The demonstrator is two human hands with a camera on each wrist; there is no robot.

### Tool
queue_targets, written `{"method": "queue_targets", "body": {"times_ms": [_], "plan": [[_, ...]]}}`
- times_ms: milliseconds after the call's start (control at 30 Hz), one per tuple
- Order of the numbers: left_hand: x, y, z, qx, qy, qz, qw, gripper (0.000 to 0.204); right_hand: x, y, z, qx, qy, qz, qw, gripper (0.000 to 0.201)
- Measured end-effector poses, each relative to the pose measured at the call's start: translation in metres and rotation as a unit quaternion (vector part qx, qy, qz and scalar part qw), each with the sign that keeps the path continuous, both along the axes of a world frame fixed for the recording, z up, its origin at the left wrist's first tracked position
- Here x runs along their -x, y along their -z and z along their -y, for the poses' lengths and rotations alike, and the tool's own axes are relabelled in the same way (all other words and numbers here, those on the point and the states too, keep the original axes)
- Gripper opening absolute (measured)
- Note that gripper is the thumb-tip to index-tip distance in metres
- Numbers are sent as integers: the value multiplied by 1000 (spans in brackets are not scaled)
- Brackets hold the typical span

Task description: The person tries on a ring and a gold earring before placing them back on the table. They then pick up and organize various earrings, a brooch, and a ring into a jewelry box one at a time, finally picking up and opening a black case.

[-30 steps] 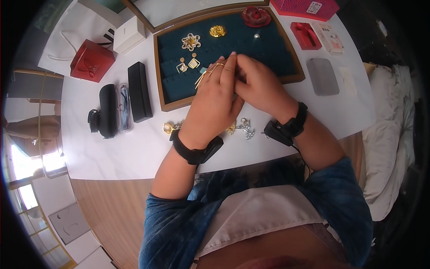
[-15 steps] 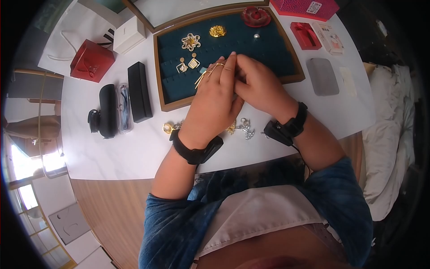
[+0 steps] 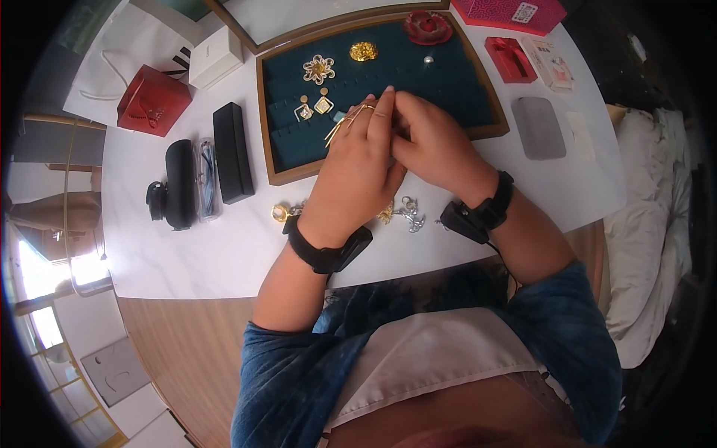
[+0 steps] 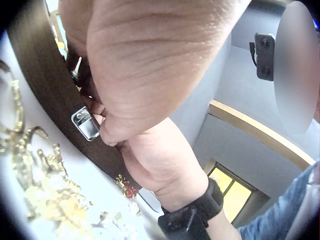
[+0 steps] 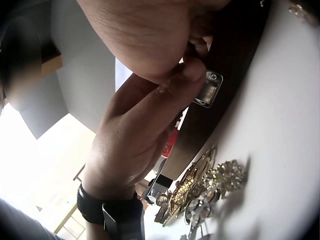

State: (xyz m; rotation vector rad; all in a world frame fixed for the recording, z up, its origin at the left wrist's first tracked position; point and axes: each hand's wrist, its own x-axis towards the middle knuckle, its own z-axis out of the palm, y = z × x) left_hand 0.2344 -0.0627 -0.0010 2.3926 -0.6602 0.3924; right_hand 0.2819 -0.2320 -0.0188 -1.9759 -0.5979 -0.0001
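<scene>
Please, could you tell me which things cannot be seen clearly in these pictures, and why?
Anything under the palms: head view, hidden by the left hand and right hand.
Loose jewellery: head view, partly behind the left hand; left wrist view, blurred.
Pink patterned box: head view, cut by the top edge.
Red bag: head view, its lettering too small to read.
</scene>
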Motion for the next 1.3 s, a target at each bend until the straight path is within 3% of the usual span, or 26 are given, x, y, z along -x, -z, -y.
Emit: {"method": "queue_targets", "body": {"times_ms": [1300], "plan": [[-2,2,-1,-6,-1,4,1000,83,1,-1,1,9,-2,11,1000,24]]}}
